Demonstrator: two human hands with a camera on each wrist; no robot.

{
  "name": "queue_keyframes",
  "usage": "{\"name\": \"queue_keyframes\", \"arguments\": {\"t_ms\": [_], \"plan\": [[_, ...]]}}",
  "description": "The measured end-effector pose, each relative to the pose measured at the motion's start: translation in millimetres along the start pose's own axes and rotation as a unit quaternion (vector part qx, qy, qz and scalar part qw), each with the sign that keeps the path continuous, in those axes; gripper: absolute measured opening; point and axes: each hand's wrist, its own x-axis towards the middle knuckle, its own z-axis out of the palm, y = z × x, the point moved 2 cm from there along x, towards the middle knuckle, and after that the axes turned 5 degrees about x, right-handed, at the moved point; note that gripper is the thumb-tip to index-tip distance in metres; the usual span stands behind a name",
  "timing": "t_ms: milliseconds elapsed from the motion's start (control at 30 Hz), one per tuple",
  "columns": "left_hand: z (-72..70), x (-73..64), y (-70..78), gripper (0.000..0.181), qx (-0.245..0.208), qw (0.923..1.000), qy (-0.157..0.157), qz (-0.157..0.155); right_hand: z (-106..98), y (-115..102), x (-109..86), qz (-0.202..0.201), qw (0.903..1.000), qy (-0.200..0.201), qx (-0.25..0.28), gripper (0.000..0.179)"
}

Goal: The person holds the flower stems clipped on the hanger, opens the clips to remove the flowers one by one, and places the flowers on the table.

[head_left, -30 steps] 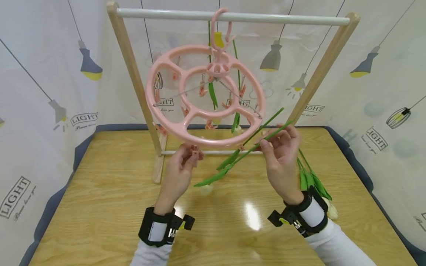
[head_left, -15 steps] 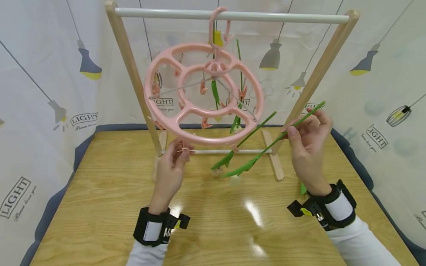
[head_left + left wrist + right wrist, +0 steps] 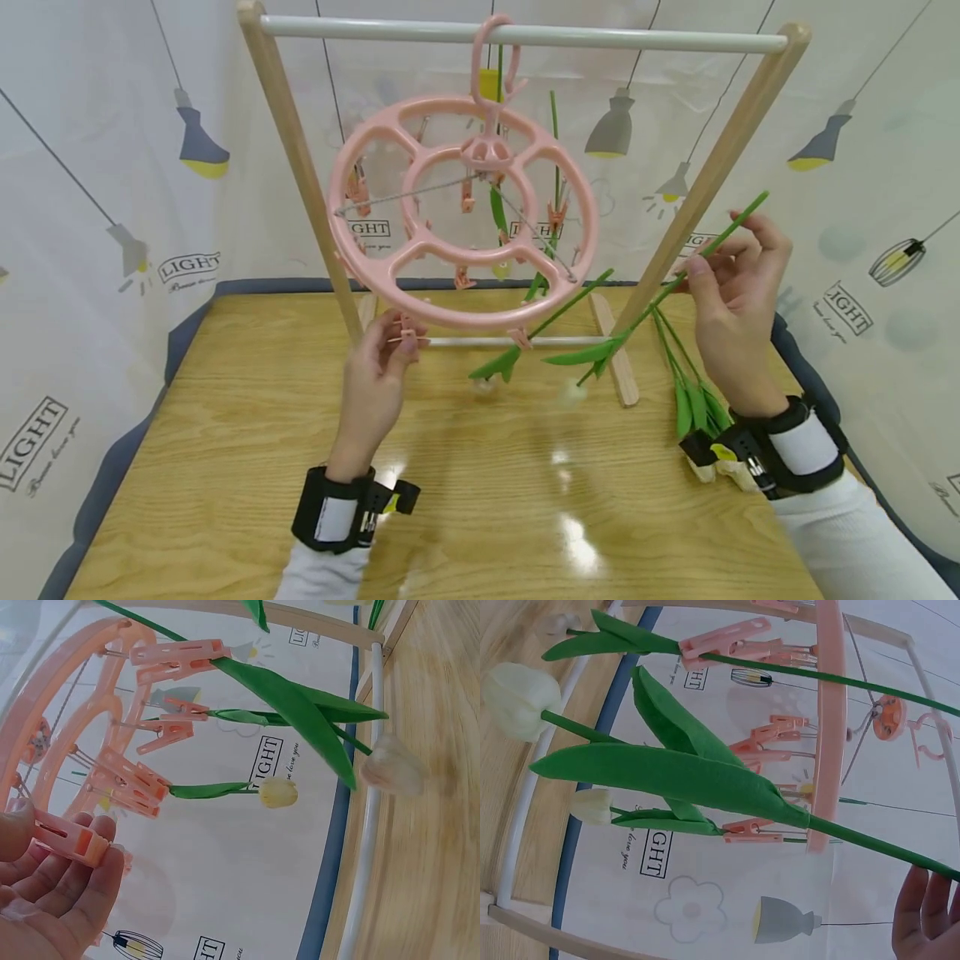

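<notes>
My left hand (image 3: 373, 392) pinches a pink clothespin (image 3: 71, 838) at the front left of a round pink clip hanger (image 3: 465, 317). In the left wrist view the thumb lies on one side of the clothespin and fingers on the other. To the right of the hanger, my right hand (image 3: 738, 321) holds an artificial white tulip (image 3: 521, 701) by its green stem, blossom tilted down toward the table. Other tulips hang head-down from the hanger's clips, one with a pale yellow blossom (image 3: 277, 792). The nearest hanging tulip (image 3: 502, 364) is gripped by a front clip.
The hanger hooks over the white top bar (image 3: 645, 35) of a wooden-legged stand. Several more tulips (image 3: 697, 408) lie on the wooden table (image 3: 480, 517) at the right, beside my right wrist. A printed cloth backdrop (image 3: 862, 208) surrounds the table.
My right hand has moved right and upward with the tulip, away from the hanger. My left hand has shifted slightly left with its clothespin, and the hanger has turned a little.
</notes>
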Motion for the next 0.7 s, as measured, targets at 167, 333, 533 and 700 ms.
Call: {"name": "queue_keyframes", "arguments": {"t_ms": [167, 333, 533, 700], "plan": [[-3.0, 0.0, 0.0, 0.036, 0.007, 0.9999, 0.001, -0.007, -10.9, 0.4, 6.6, 0.019, 0.9996, 0.009, -0.018, 0.042], [-4.0, 0.5, -0.7, 0.036, 0.005, 0.9999, -0.002, -0.013, -24.7, 0.3, 14.2, 0.029, 0.9990, 0.026, -0.020, 0.043], [-3.3, 1.1, -2.1, 0.036, 0.008, 0.9999, -0.010, -0.007, -43.5, 3.0, 21.0, 0.014, 0.9919, 0.035, -0.121, 0.048], [-3.5, 1.0, -2.0, 0.036, 0.005, 0.9999, -0.009, -0.012, -58.7, 7.7, 30.4, 0.030, 0.9647, 0.047, -0.257, 0.050]]}}
